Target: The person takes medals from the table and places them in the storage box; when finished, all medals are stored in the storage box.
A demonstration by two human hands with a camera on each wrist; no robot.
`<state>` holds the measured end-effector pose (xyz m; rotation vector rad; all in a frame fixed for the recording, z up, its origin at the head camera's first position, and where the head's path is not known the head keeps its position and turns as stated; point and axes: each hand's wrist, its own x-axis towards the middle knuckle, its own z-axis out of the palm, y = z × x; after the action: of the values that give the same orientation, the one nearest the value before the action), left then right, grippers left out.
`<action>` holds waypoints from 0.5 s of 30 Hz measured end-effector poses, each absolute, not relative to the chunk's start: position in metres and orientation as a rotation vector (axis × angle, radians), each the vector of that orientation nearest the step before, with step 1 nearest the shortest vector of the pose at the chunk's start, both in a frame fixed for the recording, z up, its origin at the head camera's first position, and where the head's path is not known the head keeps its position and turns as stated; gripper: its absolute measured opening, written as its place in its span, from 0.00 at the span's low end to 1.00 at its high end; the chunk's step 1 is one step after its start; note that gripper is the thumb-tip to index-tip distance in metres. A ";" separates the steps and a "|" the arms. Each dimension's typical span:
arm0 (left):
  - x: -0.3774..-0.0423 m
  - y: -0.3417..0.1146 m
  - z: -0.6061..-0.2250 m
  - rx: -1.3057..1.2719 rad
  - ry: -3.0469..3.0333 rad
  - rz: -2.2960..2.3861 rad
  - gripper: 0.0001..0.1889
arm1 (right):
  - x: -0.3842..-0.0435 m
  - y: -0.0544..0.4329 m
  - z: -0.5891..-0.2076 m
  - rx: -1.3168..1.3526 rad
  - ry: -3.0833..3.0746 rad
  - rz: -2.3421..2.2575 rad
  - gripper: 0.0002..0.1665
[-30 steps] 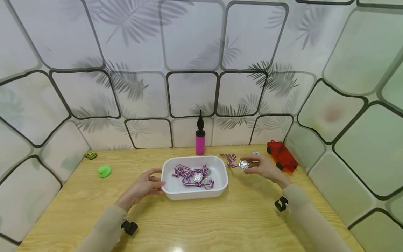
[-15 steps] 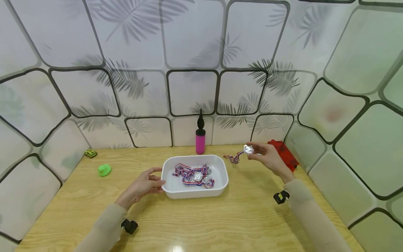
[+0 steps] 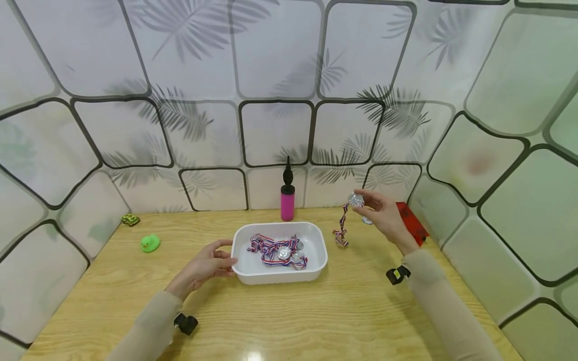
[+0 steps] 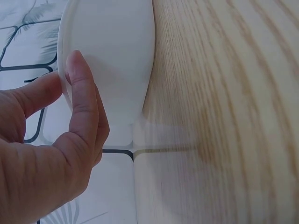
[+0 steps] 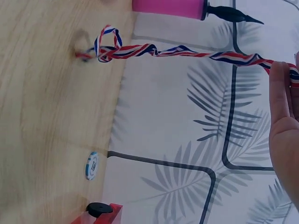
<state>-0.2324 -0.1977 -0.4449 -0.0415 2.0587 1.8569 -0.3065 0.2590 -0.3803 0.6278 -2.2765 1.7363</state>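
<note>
My left hand point(image 3: 205, 265) pinches the left end of a white plastic tray point(image 3: 280, 279). The left wrist view shows the thumb at the rim and fingers along the outer wall point(image 4: 117, 60). Silver medals point(image 3: 284, 252) with red, white and blue ribbons lie tangled inside the tray. Right of the tray, my right hand point(image 3: 384, 218) holds another silver medal point(image 3: 355, 200) up between thumb and fingers. Its twisted ribbon point(image 3: 343, 223) hangs down, with the looped end point(image 5: 107, 44) low by the tabletop. The medal's disc is out of the right wrist view.
A pink hand pump point(image 3: 287, 206) with a black nozzle stands behind the tray. A blue-and-white poker chip point(image 3: 367, 220) and a red toy car point(image 3: 413, 226) lie beyond my right hand. At left are a green rubber duck point(image 3: 150, 243) and a small yellow-green toy car point(image 3: 130, 219).
My right hand has lifted the medal upward and slightly right. Its ribbon, lying on the table a second ago, now hangs below it. My left hand and the tray have stayed put.
</note>
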 end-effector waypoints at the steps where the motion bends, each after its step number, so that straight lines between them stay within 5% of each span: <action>1: -0.233 -0.198 -0.445 -0.043 2.058 1.857 0.34 | -0.307 0.258 -0.379 0.633 -2.265 1.739 0.29; 15: -0.232 -0.197 -0.441 -0.035 2.041 1.850 0.34 | -0.309 0.244 -0.353 0.685 -2.113 1.786 0.28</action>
<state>-0.2321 -0.1972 -0.4414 -0.0353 2.0410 1.8497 -0.3095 0.2438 -0.3526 0.6855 -2.1134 1.7857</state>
